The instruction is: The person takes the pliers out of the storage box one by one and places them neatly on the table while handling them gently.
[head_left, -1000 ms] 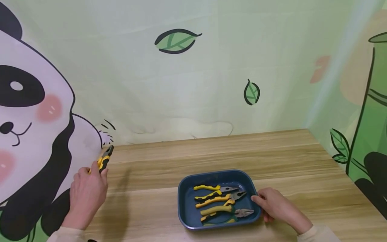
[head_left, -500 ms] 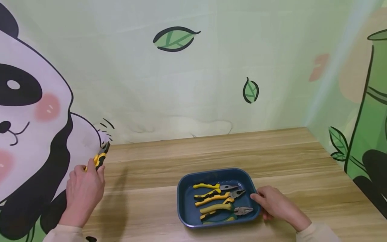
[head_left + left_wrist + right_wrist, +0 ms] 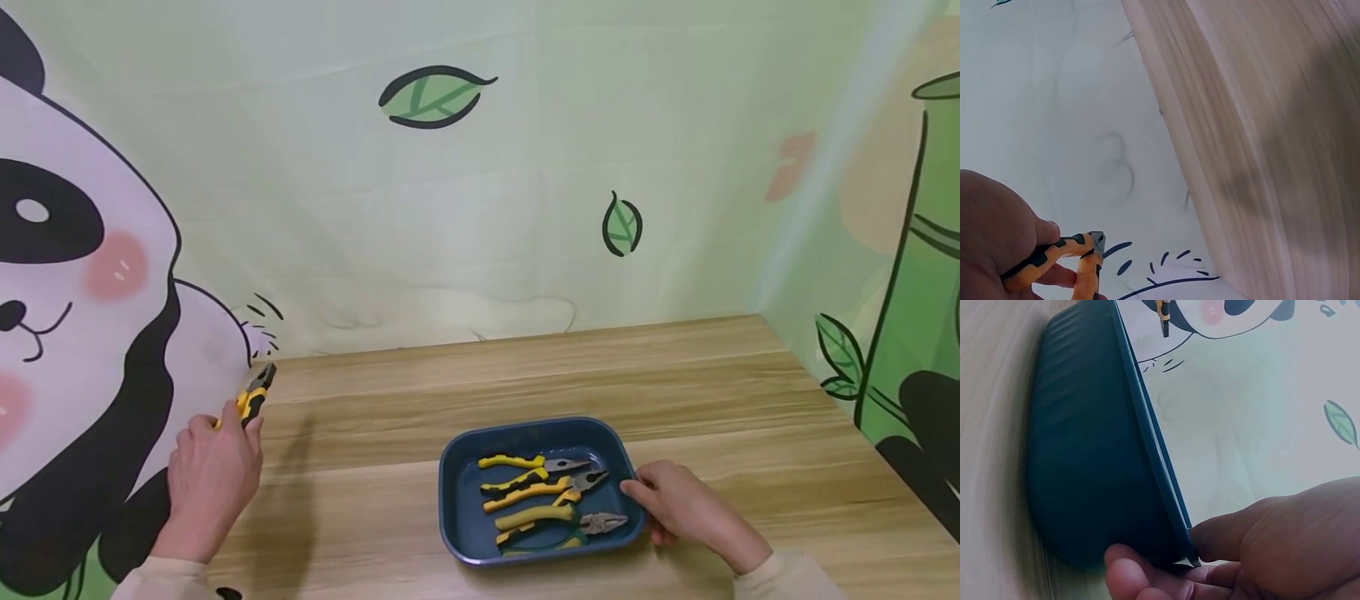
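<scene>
My left hand (image 3: 213, 471) grips a pair of yellow-and-black combination pliers (image 3: 257, 400) by the handles, raised above the left side of the table with the metal nose pointing up and away. In the left wrist view the handles of these pliers (image 3: 1087, 269) spread apart between thumb and fingers. A dark blue rectangular tray (image 3: 450, 533) stands on the table, and my right hand (image 3: 686, 508) pinches its right rim. The right wrist view shows the thumb over the rim and fingers under it, against the tray's outer wall (image 3: 1094, 444). Several pliers (image 3: 555, 504) lie in the tray, some overlapping.
The wood-grain table (image 3: 375, 408) meets a pale green printed wall cloth (image 3: 337, 208) at the back. A large panda print (image 3: 75, 292) covers the left side, and a green bamboo print (image 3: 915, 333) the right. A small black object (image 3: 228, 593) shows at the bottom edge, left.
My left hand, with the pliers, rose slightly and then came back down, ending a little further left. The right hand keeps its pinch on the tray, and the tray's contents look the same.
</scene>
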### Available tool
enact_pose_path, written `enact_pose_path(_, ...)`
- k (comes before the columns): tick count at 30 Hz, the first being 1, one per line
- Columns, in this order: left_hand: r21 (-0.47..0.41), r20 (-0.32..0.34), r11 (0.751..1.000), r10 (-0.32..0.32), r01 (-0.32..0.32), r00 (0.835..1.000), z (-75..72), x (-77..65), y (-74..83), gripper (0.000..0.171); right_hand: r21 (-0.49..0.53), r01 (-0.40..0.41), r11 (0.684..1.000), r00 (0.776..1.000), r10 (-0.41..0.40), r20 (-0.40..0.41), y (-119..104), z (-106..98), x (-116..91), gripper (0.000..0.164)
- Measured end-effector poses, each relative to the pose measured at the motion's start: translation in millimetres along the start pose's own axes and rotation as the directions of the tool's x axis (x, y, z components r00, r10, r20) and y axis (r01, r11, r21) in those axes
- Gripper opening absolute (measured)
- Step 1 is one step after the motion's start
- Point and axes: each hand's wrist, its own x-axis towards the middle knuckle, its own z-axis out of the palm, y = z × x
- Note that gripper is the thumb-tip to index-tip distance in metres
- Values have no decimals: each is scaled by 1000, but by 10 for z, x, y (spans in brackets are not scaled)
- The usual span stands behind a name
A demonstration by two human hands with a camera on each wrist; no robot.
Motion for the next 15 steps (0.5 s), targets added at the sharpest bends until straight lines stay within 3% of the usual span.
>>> enact_pose_path(15, -2, 73, 999, -36, 36, 997, 212, -69, -40, 35, 11, 13, 1000, 1000, -13, -8, 11, 6, -7, 27)
